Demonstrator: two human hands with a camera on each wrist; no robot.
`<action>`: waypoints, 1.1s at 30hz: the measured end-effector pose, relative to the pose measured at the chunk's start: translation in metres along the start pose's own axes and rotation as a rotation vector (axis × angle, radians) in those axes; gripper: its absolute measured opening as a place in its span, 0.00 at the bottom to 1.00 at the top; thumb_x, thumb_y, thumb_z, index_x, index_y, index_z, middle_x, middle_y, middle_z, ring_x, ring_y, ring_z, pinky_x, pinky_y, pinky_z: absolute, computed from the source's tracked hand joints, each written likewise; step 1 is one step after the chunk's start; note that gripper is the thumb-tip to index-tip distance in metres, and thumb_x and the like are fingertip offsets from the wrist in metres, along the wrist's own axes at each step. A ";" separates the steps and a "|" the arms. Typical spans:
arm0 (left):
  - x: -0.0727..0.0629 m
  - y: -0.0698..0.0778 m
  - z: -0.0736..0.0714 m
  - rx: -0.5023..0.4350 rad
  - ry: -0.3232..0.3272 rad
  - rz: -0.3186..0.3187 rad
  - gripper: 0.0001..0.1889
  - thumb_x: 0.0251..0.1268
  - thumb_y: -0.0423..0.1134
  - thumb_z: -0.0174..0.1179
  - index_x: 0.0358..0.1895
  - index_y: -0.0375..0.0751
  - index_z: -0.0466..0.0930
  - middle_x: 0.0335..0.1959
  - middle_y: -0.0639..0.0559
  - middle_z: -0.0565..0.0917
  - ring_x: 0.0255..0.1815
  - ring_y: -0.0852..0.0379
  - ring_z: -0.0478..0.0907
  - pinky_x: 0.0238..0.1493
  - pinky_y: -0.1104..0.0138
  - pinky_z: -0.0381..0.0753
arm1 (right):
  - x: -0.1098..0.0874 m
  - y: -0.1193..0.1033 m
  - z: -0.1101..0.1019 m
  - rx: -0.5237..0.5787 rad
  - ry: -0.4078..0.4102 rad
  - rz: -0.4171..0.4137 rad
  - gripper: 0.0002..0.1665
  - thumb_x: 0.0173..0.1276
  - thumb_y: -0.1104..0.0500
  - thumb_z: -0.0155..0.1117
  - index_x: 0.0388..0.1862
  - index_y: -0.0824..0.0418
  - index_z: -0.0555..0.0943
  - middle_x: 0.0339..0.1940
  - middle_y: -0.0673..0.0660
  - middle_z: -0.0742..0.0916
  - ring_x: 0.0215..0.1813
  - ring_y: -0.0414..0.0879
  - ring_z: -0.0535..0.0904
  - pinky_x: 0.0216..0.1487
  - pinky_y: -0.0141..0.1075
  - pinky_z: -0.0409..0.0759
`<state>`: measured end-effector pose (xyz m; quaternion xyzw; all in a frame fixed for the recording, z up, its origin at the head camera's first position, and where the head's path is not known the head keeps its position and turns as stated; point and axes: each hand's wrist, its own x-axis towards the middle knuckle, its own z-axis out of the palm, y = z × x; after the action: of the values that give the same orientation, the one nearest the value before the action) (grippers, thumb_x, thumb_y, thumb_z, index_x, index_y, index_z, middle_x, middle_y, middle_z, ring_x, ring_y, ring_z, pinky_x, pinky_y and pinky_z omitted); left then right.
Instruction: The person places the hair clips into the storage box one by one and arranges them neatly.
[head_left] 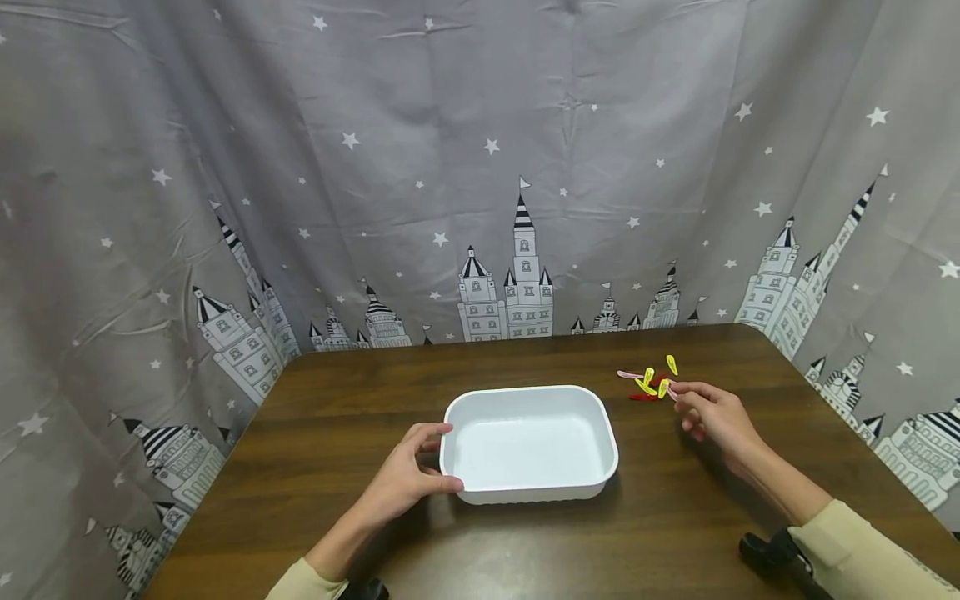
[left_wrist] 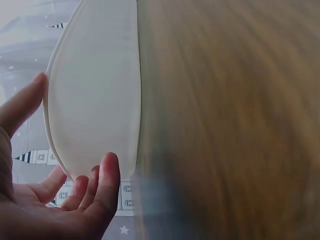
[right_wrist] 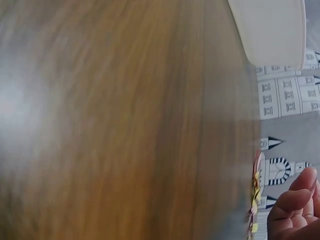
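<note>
A white rectangular plastic tray (head_left: 534, 492) with rounded corners sits on the table, with nothing in it. My left hand (head_left: 411, 471) grips its left end, the thumb at the near corner and the fingers at the far one. In the left wrist view, fingertips (left_wrist: 109, 170) lie against the tray's outer wall. To the right of the tray is a small pile of snap hair clips, with yellow (head_left: 645, 387) and red (head_left: 642, 397) ones among them. My right hand (head_left: 712, 417) is at the pile's right side, pinching a pink hair clip (head_left: 671, 391) between thumb and forefinger.
The brown wooden table (head_left: 337, 392) reaches back to a grey curtain (head_left: 390, 183) printed with castles and stars. One yellow clip (head_left: 671, 364) lies a little behind the pile, and a pink clip (head_left: 628, 375) lies at its left.
</note>
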<state>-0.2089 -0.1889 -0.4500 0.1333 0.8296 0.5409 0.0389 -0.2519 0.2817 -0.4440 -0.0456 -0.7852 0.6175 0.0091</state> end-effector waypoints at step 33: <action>-0.005 0.002 0.006 0.007 0.042 -0.050 0.27 0.54 0.38 0.75 0.58 0.38 0.79 0.45 0.42 0.82 0.46 0.51 0.80 0.49 0.63 0.77 | 0.036 0.032 -0.025 -0.069 0.103 0.114 0.31 0.70 0.51 0.67 0.63 0.71 0.77 0.13 0.39 0.69 0.17 0.34 0.63 0.18 0.31 0.66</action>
<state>-0.2021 -0.1843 -0.4516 0.1011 0.8352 0.5395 0.0343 -0.2844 0.3168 -0.4703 -0.1224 -0.8008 0.5862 0.0128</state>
